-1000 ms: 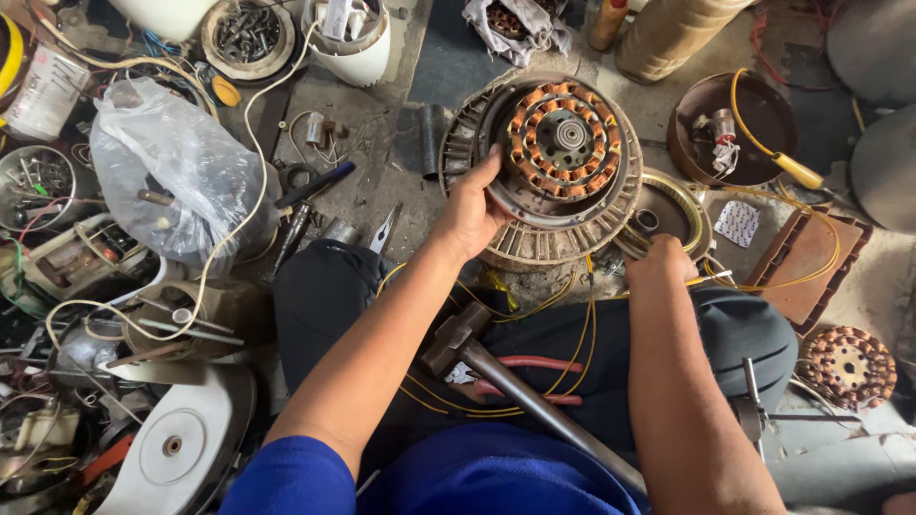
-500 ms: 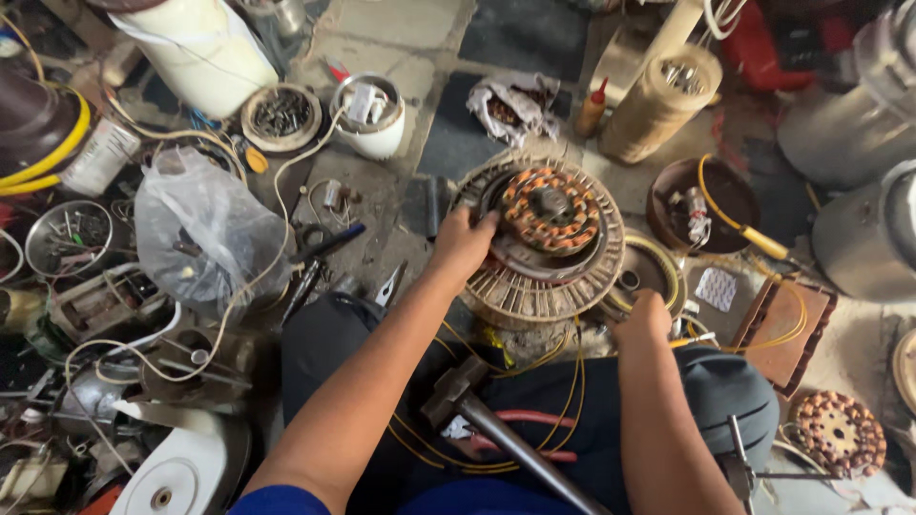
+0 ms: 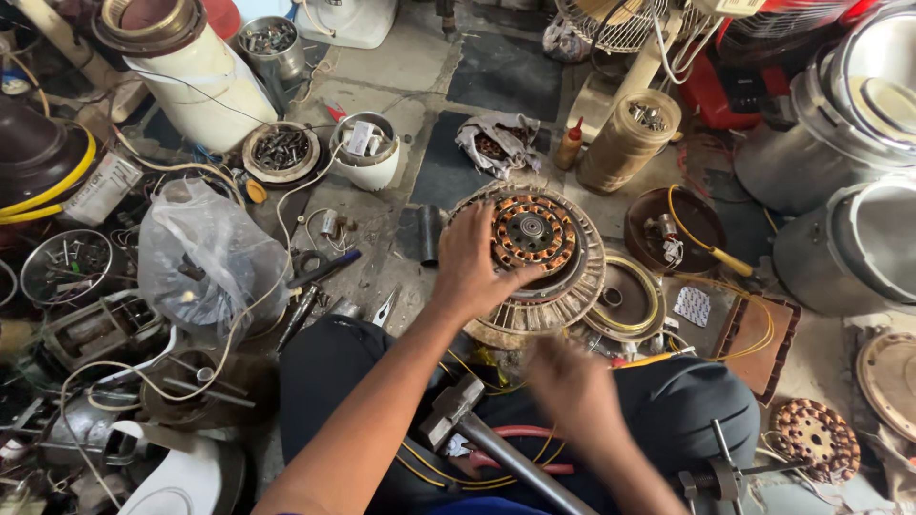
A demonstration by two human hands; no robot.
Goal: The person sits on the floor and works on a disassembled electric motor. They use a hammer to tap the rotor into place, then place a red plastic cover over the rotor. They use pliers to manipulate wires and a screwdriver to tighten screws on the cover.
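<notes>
Fingers (image 3: pixel 456 250) gripping motor stator (image 3: pixel 534 262), clear bag (image 3: pixel 205 257) beside

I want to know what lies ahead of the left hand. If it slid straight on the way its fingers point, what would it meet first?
Probably the copper windings of the round motor stator: the left hand already rests on its rim, fingers aimed toward the centre. Depth is unclear.

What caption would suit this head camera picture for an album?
Left hand grips a round motor with copper windings amid floor clutter; blurred right hand hovers near a hammer.
</notes>
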